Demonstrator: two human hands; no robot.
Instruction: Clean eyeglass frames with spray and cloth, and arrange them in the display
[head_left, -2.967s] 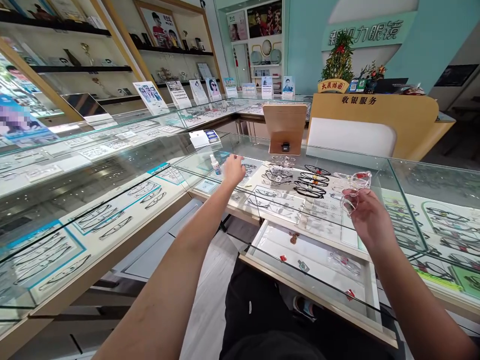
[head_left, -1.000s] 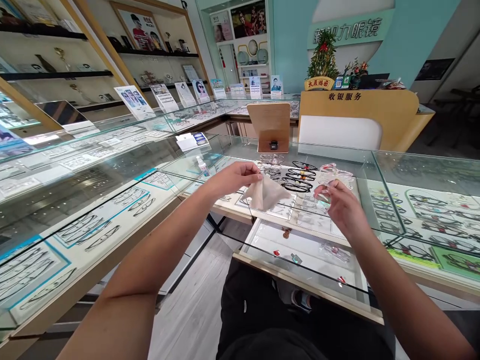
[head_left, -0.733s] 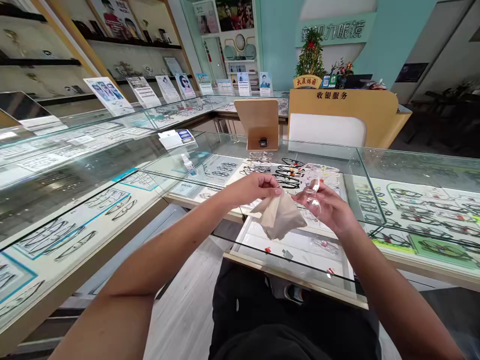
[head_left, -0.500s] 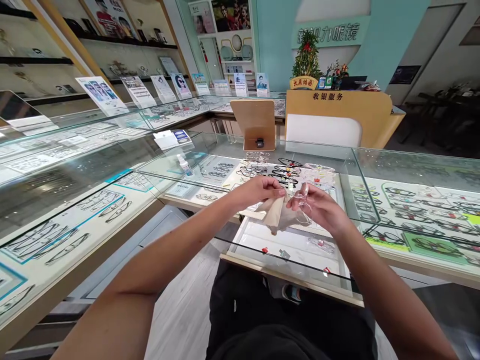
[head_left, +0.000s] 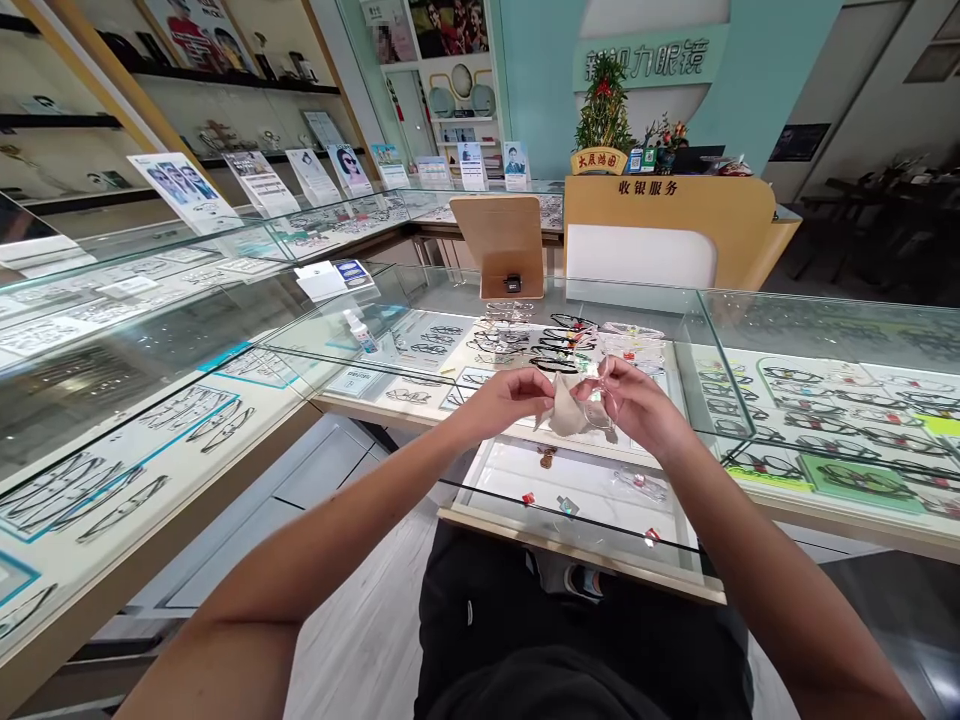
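Above the pulled-out white drawer, my left hand (head_left: pixel 517 398) pinches the left side of a beige cloth (head_left: pixel 564 412). My right hand (head_left: pixel 636 400) is closed around a pair of clear-framed glasses (head_left: pixel 606 402), with the cloth's right part bunched against it. The fingers of both hands are close together, and they hide part of the frame. Below them, the drawer (head_left: pixel 517 480) contains another clear pair of glasses (head_left: pixel 641 485), small red tags (head_left: pixel 652 536) and a small grey-green piece (head_left: pixel 568 506).
A glass display case (head_left: pixel 750 400) surrounds the drawer, with rows of glasses (head_left: pixel 566 340) just beyond my hands. A wooden-backed mirror or stand (head_left: pixel 499 235) rises on the glass top. A small white bottle (head_left: pixel 360 330) stands to the left. The cashier counter (head_left: pixel 667 210) is behind.
My left hand has shifted slightly and the cloth is now bunched higher, uncovering a brown item in the drawer. The glasses have turned in my right hand. The view has shifted a little.
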